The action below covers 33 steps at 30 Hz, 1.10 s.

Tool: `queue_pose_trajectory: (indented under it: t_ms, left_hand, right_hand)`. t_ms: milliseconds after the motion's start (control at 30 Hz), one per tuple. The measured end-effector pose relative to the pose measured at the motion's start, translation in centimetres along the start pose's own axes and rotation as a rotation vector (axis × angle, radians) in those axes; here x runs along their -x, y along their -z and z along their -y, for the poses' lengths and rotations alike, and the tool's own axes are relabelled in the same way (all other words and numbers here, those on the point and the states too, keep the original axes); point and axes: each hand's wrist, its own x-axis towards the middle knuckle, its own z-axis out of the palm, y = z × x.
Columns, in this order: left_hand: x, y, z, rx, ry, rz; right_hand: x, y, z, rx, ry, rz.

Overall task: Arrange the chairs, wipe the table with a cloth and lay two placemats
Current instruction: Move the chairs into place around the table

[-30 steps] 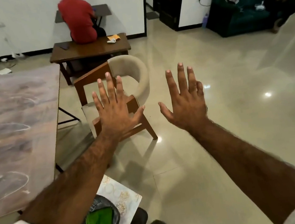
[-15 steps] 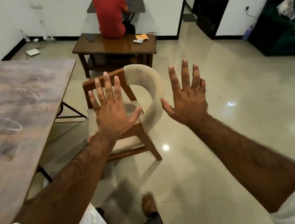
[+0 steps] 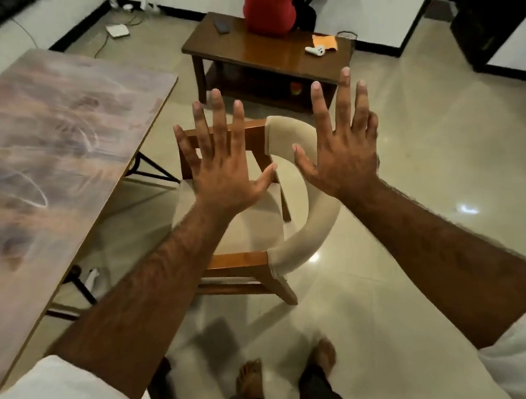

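Glossy tiled floor (image 3: 431,163) lies under my bare feet (image 3: 251,378). My left hand (image 3: 222,174) and right hand (image 3: 342,157) are raised, fingers (image 3: 218,112) spread wide, grasping nothing. Just beyond them the chair (image 3: 317,226) stands near the worktop (image 3: 35,143) on my left, not tucked under it. I see no cloth or placemats on it, so I judge arranging, wiping and laying all remain. Farther off sits a low wooden table (image 3: 264,51).
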Motion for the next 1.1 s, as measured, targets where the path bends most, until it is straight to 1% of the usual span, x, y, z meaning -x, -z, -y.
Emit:
queue_pose_trajectory:
  t_ms: [100, 167, 233, 333, 400, 567, 633, 700, 767, 833, 933, 1000, 1033, 1100]
  left_hand:
    - [-0.6, -3.7, -0.2, 0.074, 0.193, 0.023]
    - [-0.7, -6.5, -0.5, 0.14, 0.353, 0.041]
    - [-0.4, -9.3, -0.6, 0.181, 0.476, 0.069]
    - [0.8, -13.3, -1.3, 0.16, 0.678, 0.099]
    - [2.6, -15.4, -1.8, 0.127, 0.816, 0.143]
    - [8.7, -19.2, -1.8, 0.052, 1.216, 0.262]
    - [10.7, -20.5, -1.2, 0.108, 1.375, 0.289]
    - [11.9, -21.4, -0.5, 0.162, 1.51, 0.266]
    - [12.6, -22.1, 0.1, 0.233, 1.594, 0.207]
    - [12.6, -22.4, 0.5, 0.348, 1.675, 0.049]
    - [12.2, -22.5, 0.8, 0.515, 1.864, -0.2]
    - [12.2, -22.7, 1.0, 0.629, 2.008, -0.306]
    - [12.3, -22.8, 0.9, 0.692, 2.052, -0.342]
    - [12.3, -22.8, 0.9, 0.789, 2.061, -0.403]
  right_hand:
    - [-3.4, -3.7, -0.6, -0.043, 0.043, 0.022]
    - [-6.1, -6.4, -1.3, -0.075, 0.096, 0.046]
    - [-8.9, -9.3, -2.1, -0.105, 0.15, 0.067]
    - [-14.1, -14.3, -3.6, -0.178, 0.248, 0.124]
    - [-17.3, -17.7, -4.4, -0.203, 0.28, 0.17]
    - [-23.2, -26.1, -3.9, -0.154, 0.357, 0.401]
    - [-24.8, -28.8, -3.3, -0.13, 0.406, 0.499]
    - [-26.0, -31.2, -2.6, -0.091, 0.454, 0.58]
    - [-26.8, -33.4, -2.1, -0.06, 0.478, 0.656]
    - [-27.6, -35.4, -1.6, -0.066, 0.478, 0.735]
    - [-28.6, -36.9, -0.4, -0.137, 0.434, 0.86]
    - [-29.6, -37.6, 0.3, -0.191, 0.41, 0.882]
    - [-29.9, -37.8, 0.7, -0.2, 0.407, 0.88]
    - [-30.3, -37.9, 1.0, -0.198, 0.408, 0.886]
